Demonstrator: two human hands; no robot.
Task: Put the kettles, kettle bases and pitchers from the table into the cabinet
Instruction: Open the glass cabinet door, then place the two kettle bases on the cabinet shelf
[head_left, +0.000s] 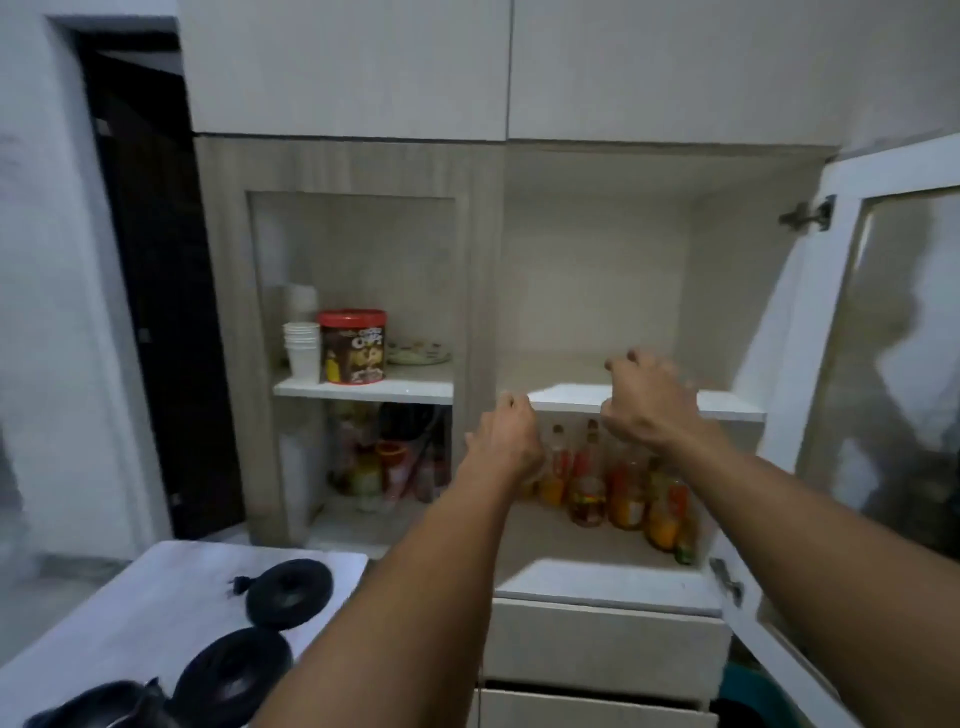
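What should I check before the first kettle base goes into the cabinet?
1. Cabinet door open: ok, swung out to the right.
2. Upper right shelf free: ok, nothing visible on it.
3. Left hand free: ok, holds nothing.
4. Right hand free: ok, holds nothing, raised at the shelf edge.
5. Kettle bases on the table: ok, two black discs there.
6. Kettles and pitchers located: cannot tell, only a dark object at the lower left edge.
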